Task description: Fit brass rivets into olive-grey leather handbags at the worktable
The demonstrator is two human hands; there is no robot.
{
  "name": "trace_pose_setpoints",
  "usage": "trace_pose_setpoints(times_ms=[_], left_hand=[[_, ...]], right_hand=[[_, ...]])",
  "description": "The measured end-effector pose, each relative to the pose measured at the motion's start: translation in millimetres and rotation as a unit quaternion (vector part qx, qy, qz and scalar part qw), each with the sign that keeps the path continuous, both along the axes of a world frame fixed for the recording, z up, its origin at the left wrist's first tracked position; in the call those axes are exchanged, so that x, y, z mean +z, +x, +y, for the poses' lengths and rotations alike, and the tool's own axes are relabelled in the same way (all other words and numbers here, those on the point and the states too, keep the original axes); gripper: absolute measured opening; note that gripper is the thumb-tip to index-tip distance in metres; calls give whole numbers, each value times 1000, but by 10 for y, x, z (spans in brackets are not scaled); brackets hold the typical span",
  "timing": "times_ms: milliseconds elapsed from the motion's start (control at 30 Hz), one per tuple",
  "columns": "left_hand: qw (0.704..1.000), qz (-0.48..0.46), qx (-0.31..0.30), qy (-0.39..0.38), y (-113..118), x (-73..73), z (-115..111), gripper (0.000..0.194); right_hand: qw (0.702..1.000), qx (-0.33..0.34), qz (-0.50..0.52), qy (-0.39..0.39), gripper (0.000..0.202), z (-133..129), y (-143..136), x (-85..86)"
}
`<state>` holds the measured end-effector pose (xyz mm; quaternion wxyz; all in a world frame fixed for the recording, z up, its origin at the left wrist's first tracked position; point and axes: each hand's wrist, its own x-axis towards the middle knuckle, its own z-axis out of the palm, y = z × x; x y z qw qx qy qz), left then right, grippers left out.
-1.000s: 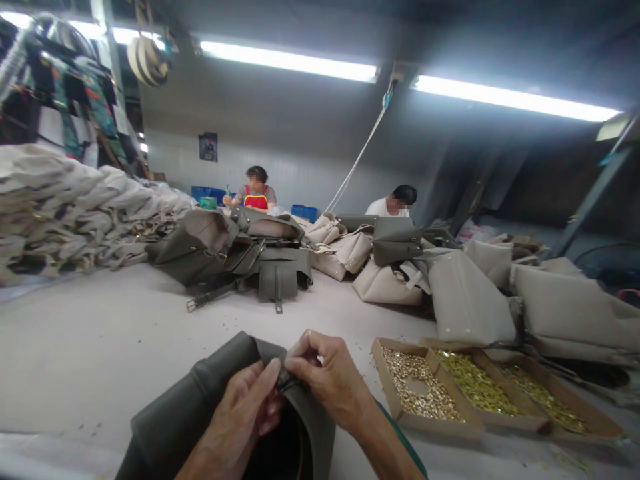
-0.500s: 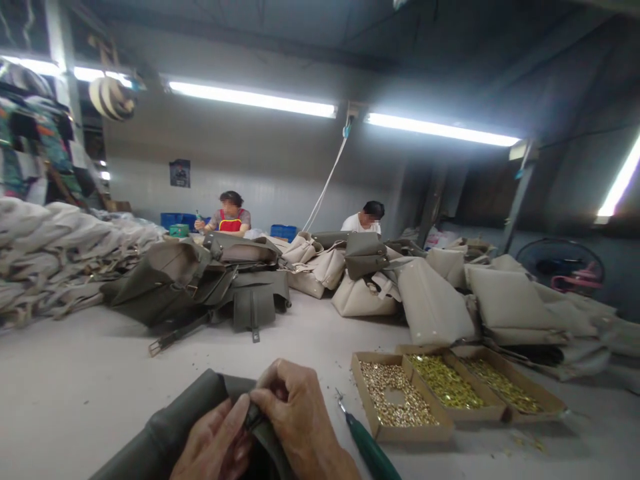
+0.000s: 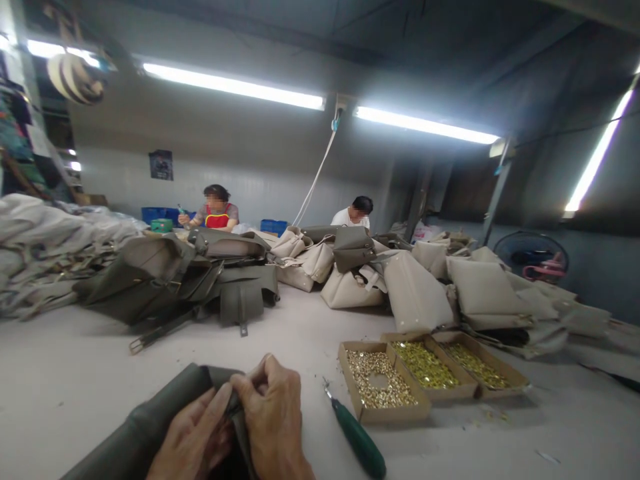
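A dark grey-green leather bag (image 3: 145,427) lies at the table's near edge, its far end turned toward the middle. My left hand (image 3: 193,433) pinches the bag's edge from the left, fingers partly inside. My right hand (image 3: 273,417) grips the same edge from the right, thumb and fingertips pressed together close to the left thumb. Whatever small part sits between the fingertips is hidden. Right of my right hand, an awl (image 3: 355,437) with a green handle and a thin metal tip rests on the table, touched by neither hand.
Three cardboard trays (image 3: 423,417) of small gold-coloured metal pieces stand at the right. Behind them are piled beige bags (image 3: 417,293); dark bags (image 3: 135,280) lie at the back left, beside heaped pale material (image 3: 40,247). Two people (image 3: 220,210) sit across the table.
The whole view has shifted, so the table's things appear further left and more of the awl shows. Both hands keep their pinch on the bag's edge, with little movement.
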<state>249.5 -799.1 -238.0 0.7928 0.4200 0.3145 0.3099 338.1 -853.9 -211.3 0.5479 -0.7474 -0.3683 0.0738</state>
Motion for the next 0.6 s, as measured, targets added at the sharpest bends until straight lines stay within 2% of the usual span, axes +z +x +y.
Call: trace_pose_setpoints(times_ms=[100,267,433,600], left_hand=[[999,-27,-23,36,10,130,-73,58],[990,-81,-58,101,-15,66,-42,48],[987,-83,-66,120,-16,13,-17,44],[989,-78,-63,113,-15,21,-14,43]], right_hand=[[999,49,5,15,20,-40,72,45],[970,238,21,31,18,-99,374,111],[959,282,4,18,15,-97,458,139],[949,316,0,11,17,-26,471,155]])
